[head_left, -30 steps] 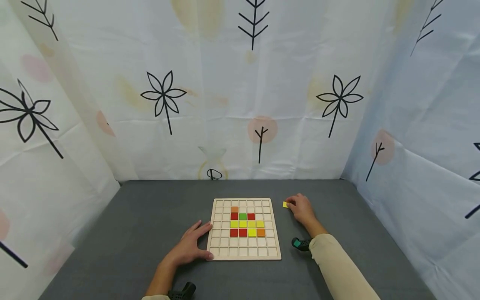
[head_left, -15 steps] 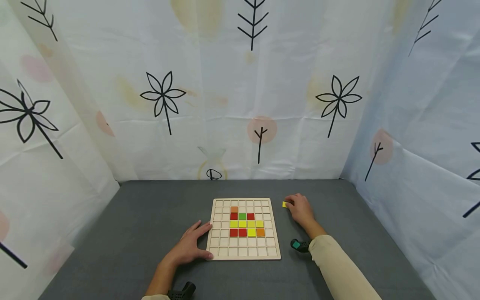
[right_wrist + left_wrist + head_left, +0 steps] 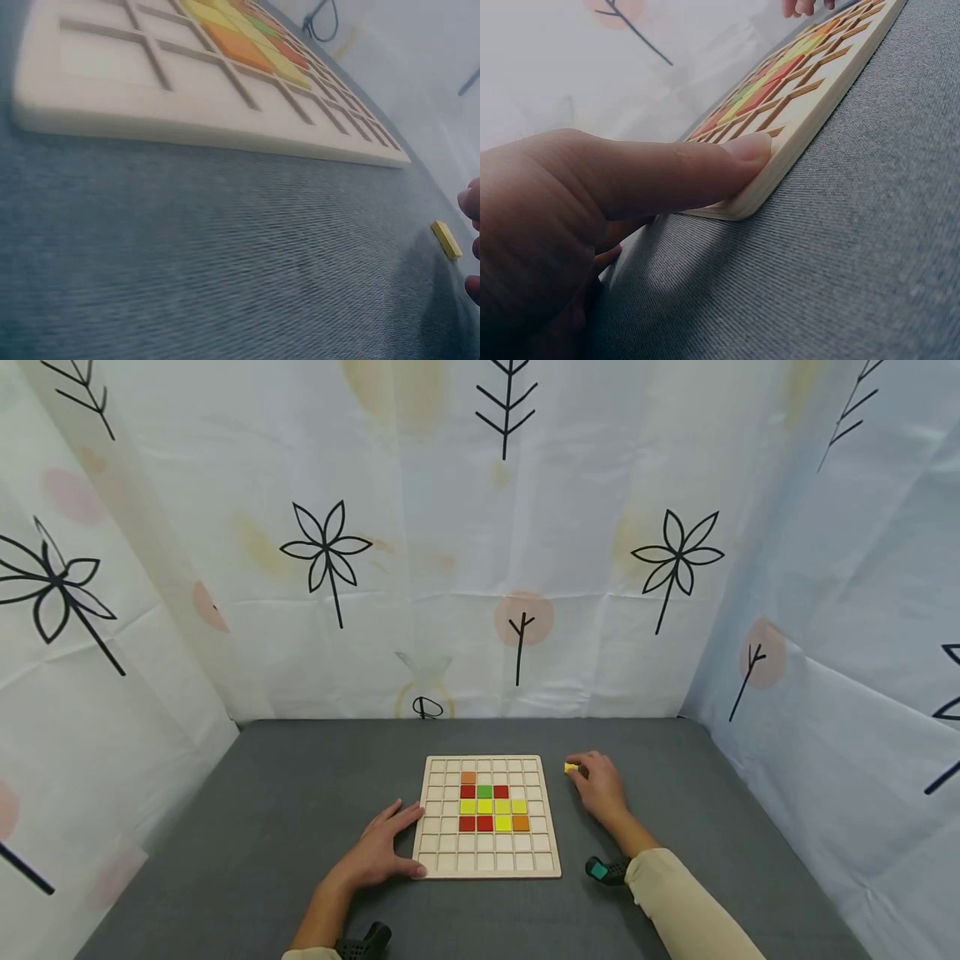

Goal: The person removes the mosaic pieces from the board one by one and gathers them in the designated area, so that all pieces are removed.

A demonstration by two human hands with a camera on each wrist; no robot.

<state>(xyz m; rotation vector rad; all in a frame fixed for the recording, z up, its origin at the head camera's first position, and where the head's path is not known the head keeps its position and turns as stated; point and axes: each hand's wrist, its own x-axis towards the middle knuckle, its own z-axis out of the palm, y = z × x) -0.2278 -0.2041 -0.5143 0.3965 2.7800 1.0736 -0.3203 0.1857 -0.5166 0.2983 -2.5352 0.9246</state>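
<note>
In the head view a square wooden board point(image 3: 440, 862) with a grid of recesses lies on the grey cloth. Coloured square tiles fill some recesses near its middle. My left hand point(image 3: 380, 853) rests at the board's left edge, its thumb point(image 3: 739, 154) straight on the near corner and its fingers spread along the side. Beyond the board's right edge, my right hand point(image 3: 602, 785) is right at a loose yellow tile point(image 3: 447, 240). In the right wrist view that tile appears just beside the parted fingertips, most of the hand being out of frame.
Grey cloth point(image 3: 300, 793) covers the table around the board. White curtains point(image 3: 420, 568) with printed leaves stand behind and on both sides. A dark strap device point(image 3: 606, 870) sits on the right wrist, and another point(image 3: 365, 941) on the left.
The right hand has shifted slightly and its thumb and forefinger have spread farther apart around the yellow tile. That tile stays at about the same place. The left hand has not moved.
</note>
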